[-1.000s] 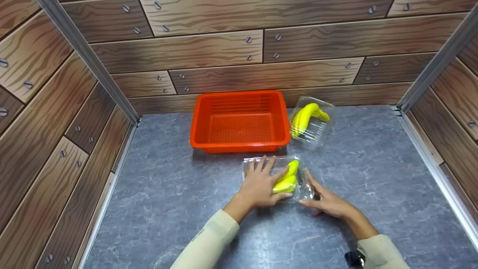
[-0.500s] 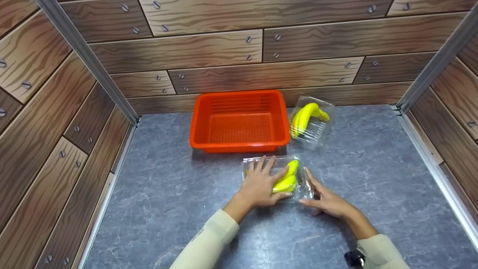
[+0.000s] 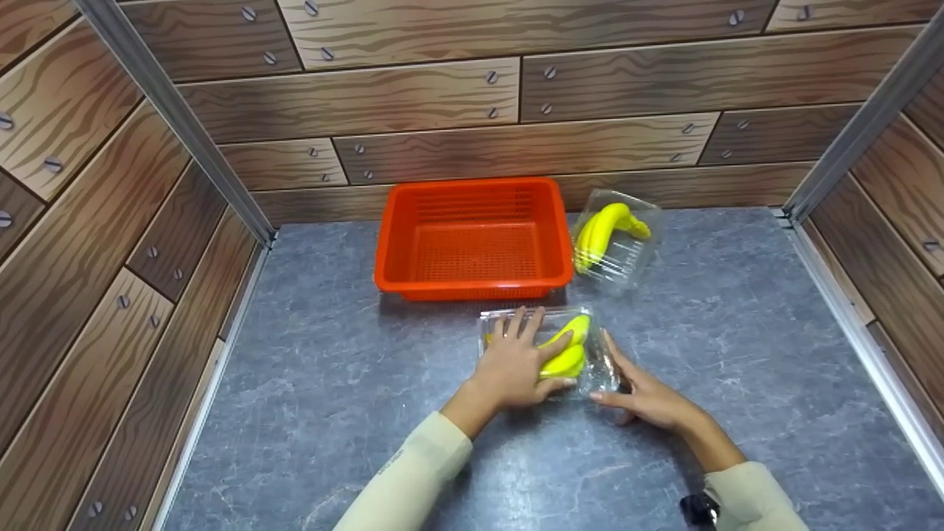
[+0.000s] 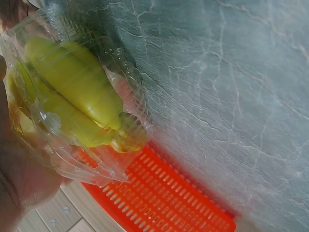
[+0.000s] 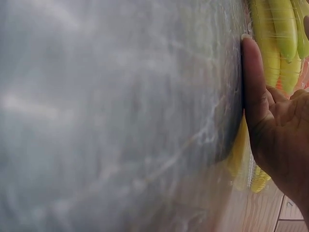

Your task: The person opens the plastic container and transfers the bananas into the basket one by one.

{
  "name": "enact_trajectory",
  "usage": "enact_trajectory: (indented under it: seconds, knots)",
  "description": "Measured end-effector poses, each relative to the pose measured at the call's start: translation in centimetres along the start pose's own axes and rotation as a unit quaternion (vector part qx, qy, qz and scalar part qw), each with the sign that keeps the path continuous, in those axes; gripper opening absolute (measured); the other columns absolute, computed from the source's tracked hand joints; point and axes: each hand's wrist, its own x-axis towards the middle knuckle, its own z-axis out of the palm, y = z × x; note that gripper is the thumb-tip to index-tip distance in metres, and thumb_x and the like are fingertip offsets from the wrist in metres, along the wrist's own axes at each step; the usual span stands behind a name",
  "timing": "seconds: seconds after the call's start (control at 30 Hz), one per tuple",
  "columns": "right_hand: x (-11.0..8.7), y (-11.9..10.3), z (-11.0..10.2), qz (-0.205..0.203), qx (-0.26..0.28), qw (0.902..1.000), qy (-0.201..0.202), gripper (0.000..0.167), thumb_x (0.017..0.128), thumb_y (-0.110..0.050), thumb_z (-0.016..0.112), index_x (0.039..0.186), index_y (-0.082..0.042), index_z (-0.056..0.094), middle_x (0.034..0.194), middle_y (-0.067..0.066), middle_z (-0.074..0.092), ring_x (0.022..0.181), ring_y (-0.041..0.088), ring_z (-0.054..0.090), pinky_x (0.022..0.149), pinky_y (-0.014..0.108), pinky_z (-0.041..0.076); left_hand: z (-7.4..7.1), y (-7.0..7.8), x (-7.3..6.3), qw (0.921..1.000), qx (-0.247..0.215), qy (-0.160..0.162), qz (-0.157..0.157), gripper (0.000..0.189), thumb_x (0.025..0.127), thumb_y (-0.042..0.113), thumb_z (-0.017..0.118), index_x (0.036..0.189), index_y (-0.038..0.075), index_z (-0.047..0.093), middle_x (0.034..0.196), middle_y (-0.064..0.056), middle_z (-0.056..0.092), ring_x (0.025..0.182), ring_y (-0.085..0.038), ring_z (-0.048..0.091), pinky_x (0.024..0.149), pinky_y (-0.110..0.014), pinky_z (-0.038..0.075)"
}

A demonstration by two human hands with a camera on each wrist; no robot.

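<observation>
A clear plastic box [image 3: 599, 375] with yellow bananas [image 3: 566, 361] inside lies in front of the orange basket. My left hand [image 3: 509, 372] rests across its top with fingers spread, their tips near the far edge and the thumb along the near side. At the box's right end is my right hand [image 3: 645, 398], thumb and index finger stretched along the end and touching the plastic. In the left wrist view the bananas [image 4: 72, 87] show through the clear plastic. The right wrist view has the right thumb [image 5: 253, 72] straight beside the box. My left palm hides the box's left part.
An orange perforated basket [image 3: 472, 286] stands behind the box, with nothing seen inside. Right of it lies a second clear box [image 3: 627, 269] holding bananas [image 3: 608, 228]. Wood-patterned walls [image 3: 435, 92] enclose the grey marbled table [image 3: 317, 383] at the back and sides.
</observation>
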Motion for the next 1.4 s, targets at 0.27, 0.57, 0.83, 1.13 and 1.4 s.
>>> enact_trajectory:
  seconds: [0.27, 0.57, 0.83, 1.13, 1.4]
  knots:
    - [0.2, -0.4, 0.2, 0.000, -0.008, 1.0000, 0.003, 0.111, 0.100, -0.033, 0.075, 0.172, -0.037, -0.009, 0.177, 0.030, -0.012, 0.134, 0.056, 0.053, 0.070, 0.044, 0.065, 0.0, -0.3, -0.1, 0.9999, 0.011, -0.006, -0.001, 0.075, 0.102, 0.082, 0.029, 0.168, 0.049, 0.021, 0.178, -0.019, 0.023, 0.162, -0.048, 0.029, 0.128, -0.065, 0.032]
    - [0.0, -0.5, 0.2, 0.015, -0.021, 0.9997, 0.002, 0.111, 0.100, -0.037, 0.074, 0.170, -0.040, -0.012, 0.176, 0.034, -0.012, 0.116, 0.045, 0.067, 0.069, 0.042, 0.065, -0.1, -0.1, 0.0, 0.9998, 0.017, 0.002, 0.007, 0.073, 0.103, 0.080, 0.030, 0.168, 0.048, 0.024, 0.178, -0.019, 0.024, 0.162, -0.047, 0.031, 0.128, -0.063, 0.034]
    - [-0.1, -0.8, 0.0, 0.007, -0.025, 0.9997, 0.002, 0.112, 0.100, -0.035, 0.074, 0.171, -0.037, -0.013, 0.175, 0.035, -0.014, 0.141, 0.066, 0.044, 0.070, 0.042, 0.065, -0.1, 0.1, 0.1, 0.9999, 0.014, 0.001, 0.008, 0.072, 0.103, 0.080, 0.027, 0.168, 0.048, 0.025, 0.177, -0.021, 0.025, 0.162, -0.048, 0.030, 0.129, -0.063, 0.033]
    - [-0.1, -0.9, -0.1, 0.024, -0.016, 0.9995, -0.012, 0.111, 0.101, -0.036, 0.074, 0.170, -0.041, -0.014, 0.175, 0.035, -0.014, 0.086, 0.029, 0.069, 0.067, 0.043, 0.065, 0.0, 0.2, 0.1, 0.9999, 0.011, -0.001, 0.003, 0.070, 0.104, 0.079, 0.028, 0.167, 0.049, 0.025, 0.178, -0.021, 0.024, 0.162, -0.048, 0.030, 0.129, -0.061, 0.035]
    - [-0.1, -1.0, -0.1, 0.017, -0.020, 0.9996, -0.013, 0.113, 0.100, -0.035, 0.075, 0.170, -0.040, -0.014, 0.174, 0.037, -0.013, 0.085, 0.030, 0.070, 0.066, 0.045, 0.065, -0.1, 0.3, 0.1, 0.9999, -0.005, -0.009, 0.006, 0.069, 0.104, 0.079, 0.026, 0.167, 0.050, 0.025, 0.178, -0.022, 0.022, 0.163, -0.049, 0.027, 0.130, -0.063, 0.032]
